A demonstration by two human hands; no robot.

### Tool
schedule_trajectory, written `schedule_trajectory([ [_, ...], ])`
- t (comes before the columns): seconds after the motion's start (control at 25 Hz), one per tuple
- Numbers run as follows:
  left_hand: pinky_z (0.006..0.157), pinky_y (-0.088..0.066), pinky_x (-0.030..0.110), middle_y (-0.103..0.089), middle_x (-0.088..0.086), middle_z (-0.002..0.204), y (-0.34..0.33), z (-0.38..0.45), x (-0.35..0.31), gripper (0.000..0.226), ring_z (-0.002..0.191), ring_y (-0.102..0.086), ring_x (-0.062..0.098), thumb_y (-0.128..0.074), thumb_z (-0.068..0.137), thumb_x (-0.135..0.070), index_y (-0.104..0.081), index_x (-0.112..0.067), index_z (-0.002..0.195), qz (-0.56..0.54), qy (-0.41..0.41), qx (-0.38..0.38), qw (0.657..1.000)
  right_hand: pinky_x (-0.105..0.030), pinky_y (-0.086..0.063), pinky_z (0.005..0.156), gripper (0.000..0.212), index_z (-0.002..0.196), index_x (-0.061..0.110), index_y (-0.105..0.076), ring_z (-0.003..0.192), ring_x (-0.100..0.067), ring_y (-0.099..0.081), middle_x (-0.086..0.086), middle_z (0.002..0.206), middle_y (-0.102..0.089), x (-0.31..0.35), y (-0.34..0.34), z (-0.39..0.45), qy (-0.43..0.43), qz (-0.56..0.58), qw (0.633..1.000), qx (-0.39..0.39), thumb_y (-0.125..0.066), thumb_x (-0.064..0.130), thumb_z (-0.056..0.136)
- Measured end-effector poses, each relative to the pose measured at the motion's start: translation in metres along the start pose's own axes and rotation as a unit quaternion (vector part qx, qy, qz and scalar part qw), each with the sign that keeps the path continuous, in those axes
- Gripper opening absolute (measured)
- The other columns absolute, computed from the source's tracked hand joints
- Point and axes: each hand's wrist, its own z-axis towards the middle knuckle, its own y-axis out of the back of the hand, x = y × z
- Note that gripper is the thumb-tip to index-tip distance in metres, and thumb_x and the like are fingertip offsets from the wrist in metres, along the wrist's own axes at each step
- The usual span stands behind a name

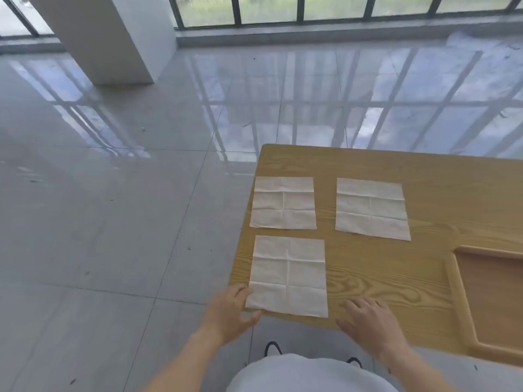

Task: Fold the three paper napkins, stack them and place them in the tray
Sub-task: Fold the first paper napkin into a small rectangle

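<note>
Three napkins flat on the worktop [396, 171], nearest napkin [288, 275] at the edge for folding, left hand [230, 311] touching its corner, right hand [368, 318] beside, both released; tray [458, 295] right.

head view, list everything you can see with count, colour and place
napkins: three, white, unfolded flat on the table; one far left, one far right, one near the front edge
tray: one, wooden, at the table's right, partly out of frame
table: one, light wood grain
floor: grey glossy tiles
pillar: one, white, upper left
windows: dark frames, along the top
shoes: two, black and white, below the table's edge
left hand: at the near napkin's front left corner
right hand: open, on the table beside that napkin
</note>
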Motion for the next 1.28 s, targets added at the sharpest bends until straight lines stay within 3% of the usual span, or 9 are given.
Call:
schedule_trajectory([
  [0.12,0.103,-0.038,0.032,-0.047,-0.005,0.143,-0.01,0.004,0.01,0.068,0.127,-0.046,0.016,-0.041,0.086,-0.065,-0.046,-0.026,0.14,0.042,-0.045,0.004,0.998,-0.028,-0.034,0.099,0.045,0.131,0.038,-0.05,0.124,-0.01,-0.048,0.018,0.13,-0.056,0.018,-0.018,-0.004,-0.012,-0.002,1.0,0.028,-0.032,0.061,0.096],
  [0.28,0.1,-0.041,0.036,-0.053,0.001,0.132,-0.019,0.016,0.016,0.052,0.121,-0.05,0.023,-0.054,0.088,-0.053,-0.053,-0.021,0.13,0.08,-0.12,-0.005,0.99,-0.03,-0.038,0.096,0.041,0.132,0.035,-0.053,0.121,-0.014,-0.052,0.015,0.128,-0.059,0.046,-0.032,-0.006,-0.031,0.031,0.999,-0.004,-0.047,0.052,0.095],
  [0.4,0.098,-0.039,0.037,-0.054,0.003,0.128,-0.022,0.022,0.013,0.045,0.117,-0.051,0.025,-0.062,0.088,-0.044,-0.055,-0.02,0.125,0.099,-0.14,-0.004,0.985,-0.036,-0.044,0.096,0.048,0.134,0.025,-0.057,0.123,-0.022,-0.055,0.005,0.135,-0.059,0.06,-0.034,0.002,-0.031,0.037,0.998,-0.027,-0.065,0.038,0.088],
  [0.56,0.095,-0.04,0.036,-0.053,0.001,0.122,-0.029,0.021,0.006,0.036,0.11,-0.051,0.024,-0.063,0.088,-0.035,-0.056,-0.019,0.119,0.1,-0.134,-0.007,0.986,-0.039,-0.043,0.096,0.058,0.139,0.023,-0.051,0.128,-0.023,-0.05,0.003,0.143,-0.052,0.07,-0.038,0.013,-0.036,0.03,0.999,-0.025,-0.069,0.026,0.084],
  [0.76,0.073,-0.051,0.038,-0.063,0.003,0.096,-0.029,0.015,0.001,0.023,0.083,-0.06,0.026,-0.072,0.075,-0.012,-0.064,-0.015,0.096,0.121,-0.129,-0.042,0.983,-0.041,-0.052,0.076,0.058,0.111,0.019,-0.07,0.094,-0.029,-0.067,-0.003,0.108,-0.069,0.068,-0.049,0.016,-0.031,0.025,0.992,-0.116,-0.081,-0.002,0.058],
  [0.88,0.07,-0.051,0.038,-0.063,0.002,0.091,-0.035,0.012,0.003,0.018,0.078,-0.059,0.025,-0.071,0.073,-0.01,-0.064,-0.015,0.089,0.096,-0.145,-0.076,0.982,-0.039,-0.052,0.071,0.052,0.1,0.018,-0.073,0.083,-0.028,-0.067,-0.001,0.098,-0.071,0.068,-0.055,0.012,-0.023,0.031,0.986,-0.159,-0.084,-0.003,0.054],
  [1.08,0.07,-0.049,0.034,-0.064,-0.004,0.086,-0.037,0.006,0.005,0.012,0.076,-0.058,0.02,-0.069,0.08,-0.013,-0.063,-0.02,0.087,0.039,-0.168,-0.117,0.978,-0.036,-0.052,0.066,0.027,0.084,0.02,-0.073,0.074,-0.023,-0.067,0.006,0.086,-0.072,0.064,-0.058,0.006,-0.019,0.074,0.977,-0.2,-0.086,0.006,0.066],
  [1.28,0.076,-0.043,0.027,-0.066,-0.008,0.084,-0.038,-0.003,0.009,0.009,0.078,-0.061,0.016,-0.058,0.089,-0.018,-0.066,-0.021,0.088,-0.032,-0.174,-0.163,0.971,-0.035,-0.052,0.065,0.021,0.081,0.021,-0.074,0.073,-0.02,-0.068,0.009,0.074,-0.071,0.059,-0.053,-0.003,-0.009,0.109,0.968,-0.225,-0.087,0.01,0.07],
])
